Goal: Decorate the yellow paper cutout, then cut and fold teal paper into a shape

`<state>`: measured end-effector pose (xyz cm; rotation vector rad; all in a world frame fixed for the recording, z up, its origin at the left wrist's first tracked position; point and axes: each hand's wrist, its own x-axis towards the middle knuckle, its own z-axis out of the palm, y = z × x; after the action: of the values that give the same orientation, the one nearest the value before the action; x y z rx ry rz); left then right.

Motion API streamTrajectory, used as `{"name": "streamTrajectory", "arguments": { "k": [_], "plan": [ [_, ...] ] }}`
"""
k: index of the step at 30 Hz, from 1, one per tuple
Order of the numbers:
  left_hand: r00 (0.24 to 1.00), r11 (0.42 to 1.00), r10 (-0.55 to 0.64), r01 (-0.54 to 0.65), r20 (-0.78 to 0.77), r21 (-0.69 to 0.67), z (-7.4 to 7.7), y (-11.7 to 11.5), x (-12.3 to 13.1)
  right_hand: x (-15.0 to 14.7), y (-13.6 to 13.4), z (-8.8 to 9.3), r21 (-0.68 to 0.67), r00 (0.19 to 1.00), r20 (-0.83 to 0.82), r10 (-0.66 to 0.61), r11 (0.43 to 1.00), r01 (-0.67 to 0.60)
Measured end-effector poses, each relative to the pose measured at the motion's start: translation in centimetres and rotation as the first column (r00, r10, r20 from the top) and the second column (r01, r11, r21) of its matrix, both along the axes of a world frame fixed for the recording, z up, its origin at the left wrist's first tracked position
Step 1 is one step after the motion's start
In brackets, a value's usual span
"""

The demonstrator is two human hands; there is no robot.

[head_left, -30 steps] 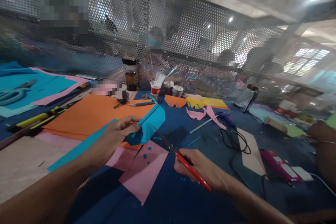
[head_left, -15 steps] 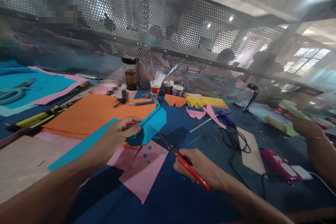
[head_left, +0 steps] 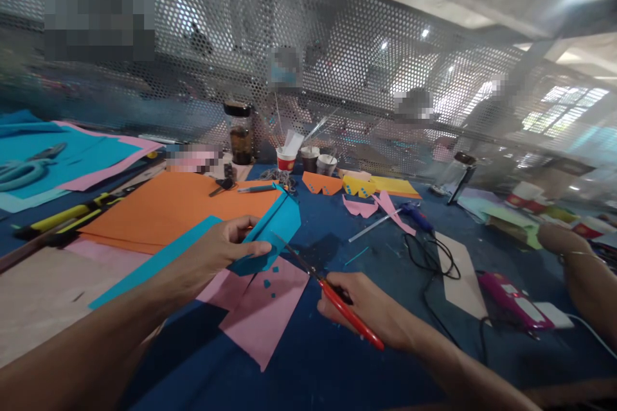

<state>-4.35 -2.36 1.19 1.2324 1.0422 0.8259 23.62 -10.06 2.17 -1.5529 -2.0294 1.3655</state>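
Note:
Between thumb and fingers, my left hand (head_left: 236,243) grips a folded piece of blue paper (head_left: 284,225) above the table. My right hand (head_left: 354,305) is wrapped round the red handles of a pair of scissors (head_left: 349,314). The blades point up and left and reach the lower right part of the blue paper; whether they are cutting into it I cannot tell. Beneath lies a pink sheet (head_left: 265,327) with several small blue offcuts (head_left: 267,284) on it. A long blue strip (head_left: 154,263) lies under my left forearm, on top of orange sheets (head_left: 144,205).
Cut paper shapes in orange (head_left: 322,183), yellow (head_left: 359,187) and pink (head_left: 359,207) lie ahead. A glue gun (head_left: 417,217) with a looping cable is to the right. A dark-lidded jar (head_left: 240,135) and paper cups (head_left: 286,159) stand behind. Another person's hand (head_left: 562,241) is at far right.
The blue paper has tilted and shifted slightly left and down in my left hand, and its thumb now lies further over the paper. My right hand and the scissors have hardly moved.

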Motion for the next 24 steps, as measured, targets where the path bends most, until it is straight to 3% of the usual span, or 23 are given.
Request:
{"name": "streamTrajectory", "arguments": {
  "k": [6,16,24],
  "plan": [
    [0.998,1.000,-0.002,0.003,-0.061,0.014,-0.1,0.0,-0.4,0.0,0.0,0.3,0.019,0.999,0.023,0.026,0.999,-0.027],
    [0.992,0.995,0.061,-0.052,-0.115,0.082,1.1,-0.6,0.2,0.0,-0.2,0.1,0.042,0.998,0.059,0.026,0.999,-0.028],
    [0.980,0.991,0.060,-0.035,-0.192,0.133,0.8,-0.9,0.2,-0.2,-0.3,-0.1,0.101,0.996,0.093,0.006,0.995,-0.016]
  ]
}}
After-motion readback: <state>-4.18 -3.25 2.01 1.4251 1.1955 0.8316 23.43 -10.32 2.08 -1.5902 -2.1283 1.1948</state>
